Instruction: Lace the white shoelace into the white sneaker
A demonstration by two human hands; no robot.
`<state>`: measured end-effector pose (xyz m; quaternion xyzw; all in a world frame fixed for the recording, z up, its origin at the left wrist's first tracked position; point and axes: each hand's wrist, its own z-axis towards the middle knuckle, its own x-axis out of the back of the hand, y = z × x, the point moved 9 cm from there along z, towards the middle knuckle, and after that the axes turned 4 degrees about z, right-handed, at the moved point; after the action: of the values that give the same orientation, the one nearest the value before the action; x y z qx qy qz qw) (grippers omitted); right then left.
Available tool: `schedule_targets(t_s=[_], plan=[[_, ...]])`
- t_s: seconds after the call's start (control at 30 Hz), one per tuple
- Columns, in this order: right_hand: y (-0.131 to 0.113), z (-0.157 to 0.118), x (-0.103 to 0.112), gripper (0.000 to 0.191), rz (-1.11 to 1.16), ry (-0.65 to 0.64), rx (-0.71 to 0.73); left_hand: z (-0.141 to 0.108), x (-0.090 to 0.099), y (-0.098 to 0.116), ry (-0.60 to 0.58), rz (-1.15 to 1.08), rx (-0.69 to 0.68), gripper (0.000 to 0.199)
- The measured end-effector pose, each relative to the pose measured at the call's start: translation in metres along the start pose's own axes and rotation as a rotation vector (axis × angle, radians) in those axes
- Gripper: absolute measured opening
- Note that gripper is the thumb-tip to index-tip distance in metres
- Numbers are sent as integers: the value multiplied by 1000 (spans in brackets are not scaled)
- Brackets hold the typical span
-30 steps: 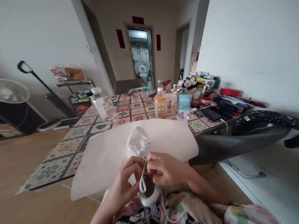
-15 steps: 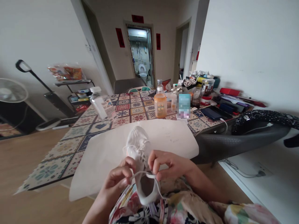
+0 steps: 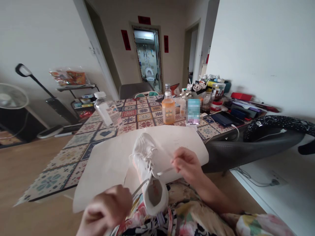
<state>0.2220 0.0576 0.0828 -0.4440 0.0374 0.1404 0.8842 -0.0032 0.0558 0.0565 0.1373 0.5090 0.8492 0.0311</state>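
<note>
A white lace-up shoe [image 3: 145, 164] lies with its toe away from me, partly on a white paper sheet [image 3: 103, 167], its heel over my patterned clothing. My left hand [image 3: 108, 205], blurred, is closed on one end of the shoelace [image 3: 140, 189], to the left of the shoe opening. My right hand [image 3: 187, 164] pinches the other lace end to the right of the shoe. Between the hands the lace runs to the top of the shoe's tongue, with both sides stretched outward.
On the patterned tablecloth [image 3: 145, 116] stand a clear bottle [image 3: 108, 111], an orange drink bottle [image 3: 168, 109] and a blurred blue box [image 3: 193, 111]. Jars, papers and a dark tablet [image 3: 226, 119] crowd the right side. A black-covered seat [image 3: 261, 144] is beside the table.
My hands have moved apart from above the shoe opening, the left one down and left, the right one right and slightly up. The lace between them is now drawn out to both sides.
</note>
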Motion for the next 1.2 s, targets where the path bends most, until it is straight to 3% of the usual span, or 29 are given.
schedule_targets(t_s=[0.07,0.13,0.2,0.33,0.53,0.6,0.7,0.77,0.87,0.93,1.03,1.1,1.2], plan=[[-5,-7,-26,26,-301,-187,107,3,-19,-4,-87,-78,74,33],[-11,-17,-54,23,-540,-385,285,8,-33,-10,-101,-164,175,35],[-14,-25,-70,22,-656,-478,418,13,-38,-12,-54,-222,223,33],[-14,-25,-71,18,-703,-453,446,15,-39,-17,19,-311,253,27],[-19,-28,-73,19,-717,-467,512,11,-42,-31,-36,-289,283,21],[-21,-27,-73,20,-702,-449,511,12,-42,-28,-58,-229,213,17],[-20,-25,-71,19,-673,-432,455,14,-38,-7,-32,-136,-5,4],[-22,-25,-69,19,-621,-408,434,14,-34,6,5,-79,-115,7],[-31,-27,-61,17,-514,-304,445,11,-37,14,-36,-19,-158,12],[-31,-26,-53,19,-495,-217,384,8,-43,15,-120,10,-168,14],[-15,-19,-41,23,-532,-131,149,2,-49,13,-202,63,-164,15],[-8,-17,-41,22,-534,-144,62,1,-46,12,-168,83,-150,14],[-13,-17,-56,17,-526,-292,148,2,-36,21,-44,92,-203,16]])
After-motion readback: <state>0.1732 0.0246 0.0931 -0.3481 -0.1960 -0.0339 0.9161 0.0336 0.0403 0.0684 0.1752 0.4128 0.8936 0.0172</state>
